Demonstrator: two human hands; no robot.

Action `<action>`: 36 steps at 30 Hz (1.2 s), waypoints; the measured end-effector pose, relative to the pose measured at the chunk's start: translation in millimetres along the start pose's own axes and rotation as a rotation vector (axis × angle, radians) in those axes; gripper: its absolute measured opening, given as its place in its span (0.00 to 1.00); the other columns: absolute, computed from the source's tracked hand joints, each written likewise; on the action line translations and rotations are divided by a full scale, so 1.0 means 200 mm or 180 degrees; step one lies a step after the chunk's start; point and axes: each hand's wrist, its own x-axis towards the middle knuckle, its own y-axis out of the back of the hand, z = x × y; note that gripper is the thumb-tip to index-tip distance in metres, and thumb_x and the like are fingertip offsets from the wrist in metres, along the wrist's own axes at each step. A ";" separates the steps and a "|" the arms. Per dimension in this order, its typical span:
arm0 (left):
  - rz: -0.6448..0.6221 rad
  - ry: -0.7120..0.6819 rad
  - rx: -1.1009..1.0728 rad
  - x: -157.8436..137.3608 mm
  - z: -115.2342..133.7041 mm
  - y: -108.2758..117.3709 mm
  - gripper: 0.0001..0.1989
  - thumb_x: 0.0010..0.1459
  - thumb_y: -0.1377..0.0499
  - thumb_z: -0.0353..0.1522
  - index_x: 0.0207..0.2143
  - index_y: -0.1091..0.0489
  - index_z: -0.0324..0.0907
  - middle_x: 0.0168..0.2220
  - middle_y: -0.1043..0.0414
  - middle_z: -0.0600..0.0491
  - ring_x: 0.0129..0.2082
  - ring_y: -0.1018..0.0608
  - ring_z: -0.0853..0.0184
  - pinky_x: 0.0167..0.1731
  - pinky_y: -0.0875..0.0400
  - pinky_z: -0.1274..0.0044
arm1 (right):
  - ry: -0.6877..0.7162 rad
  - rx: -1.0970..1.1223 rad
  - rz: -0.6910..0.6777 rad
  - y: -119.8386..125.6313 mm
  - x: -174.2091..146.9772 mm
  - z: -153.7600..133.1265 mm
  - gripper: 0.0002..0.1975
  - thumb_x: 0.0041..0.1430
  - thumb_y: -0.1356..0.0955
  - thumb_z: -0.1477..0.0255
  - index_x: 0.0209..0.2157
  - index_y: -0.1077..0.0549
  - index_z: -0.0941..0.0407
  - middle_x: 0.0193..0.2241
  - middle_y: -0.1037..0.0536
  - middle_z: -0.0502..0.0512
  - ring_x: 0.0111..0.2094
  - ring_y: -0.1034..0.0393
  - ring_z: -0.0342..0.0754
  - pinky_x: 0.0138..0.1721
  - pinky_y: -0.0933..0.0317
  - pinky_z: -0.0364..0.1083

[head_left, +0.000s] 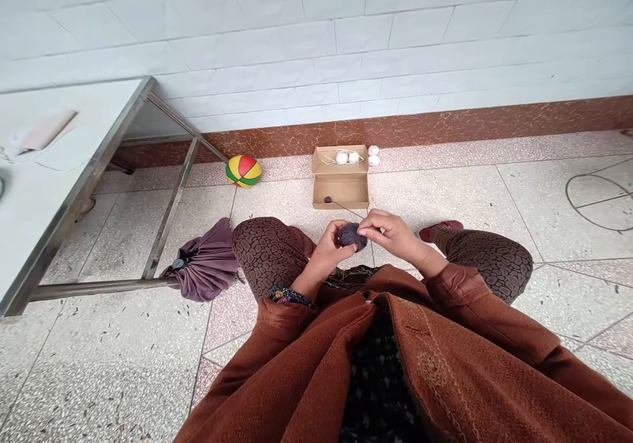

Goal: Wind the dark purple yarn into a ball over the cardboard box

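Between my knees, my left hand [330,248] is closed around a dark purple ball of yarn [353,236], thumb below and fingers above. My right hand [388,233] is at the ball's right side with thumb and forefinger pinched on the yarn strand. The strand [349,210] runs back to a small dark ball of yarn [328,200] lying in an open cardboard box [341,190] on the floor. In the box's raised lid lie white yarn balls [347,157], and more white balls [374,155] sit just right of it.
A metal-framed table [123,120] stands at the left, with a folded purple umbrella [210,262] by its lower bar. A colourful ball [244,171] lies near the tiled wall [297,67]. Far right, a round wire-like shape [601,202] is on the floor.
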 end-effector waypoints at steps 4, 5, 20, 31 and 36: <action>-0.0548 0.0095 -0.0105 -0.02 0.02 -0.01 0.28 0.44 0.28 0.34 0.47 0.33 0.43 0.43 0.31 0.52 0.43 0.28 0.64 0.46 0.34 0.72 | -0.0222 -0.0013 0.0254 -0.04 0.02 0.13 0.13 0.69 0.34 0.63 0.33 0.25 0.54 0.31 0.24 0.54 0.34 0.29 0.48 0.41 0.35 0.48; -0.0585 0.0094 -0.0186 -0.03 0.02 -0.01 0.29 0.44 0.27 0.35 0.47 0.33 0.43 0.44 0.31 0.51 0.44 0.28 0.63 0.47 0.34 0.72 | -0.0313 0.0016 0.0302 -0.07 0.01 0.17 0.13 0.69 0.35 0.64 0.33 0.25 0.54 0.31 0.24 0.53 0.34 0.29 0.48 0.40 0.35 0.47; 0.0339 -0.0079 0.0162 0.02 -0.05 0.01 0.26 0.46 0.31 0.33 0.47 0.35 0.44 0.46 0.30 0.52 0.47 0.28 0.64 0.52 0.36 0.71 | 0.0405 0.0021 -0.0306 -0.10 -0.08 0.02 0.10 0.71 0.34 0.66 0.38 0.23 0.54 0.31 0.24 0.53 0.34 0.29 0.46 0.37 0.35 0.44; -0.0278 0.0012 -0.0761 -0.01 -0.02 -0.01 0.28 0.45 0.28 0.36 0.48 0.32 0.43 0.46 0.29 0.51 0.46 0.28 0.63 0.50 0.35 0.72 | -0.0306 -0.0061 0.0454 -0.17 -0.09 0.27 0.12 0.70 0.36 0.67 0.33 0.25 0.55 0.30 0.23 0.53 0.34 0.29 0.47 0.38 0.34 0.46; 0.0365 -0.0024 -0.1287 0.02 -0.05 -0.01 0.24 0.48 0.31 0.36 0.46 0.34 0.45 0.46 0.29 0.52 0.47 0.26 0.65 0.53 0.36 0.70 | -0.0127 -0.0150 0.0054 -0.24 -0.19 0.20 0.13 0.72 0.37 0.66 0.35 0.26 0.54 0.31 0.22 0.54 0.33 0.28 0.46 0.38 0.33 0.45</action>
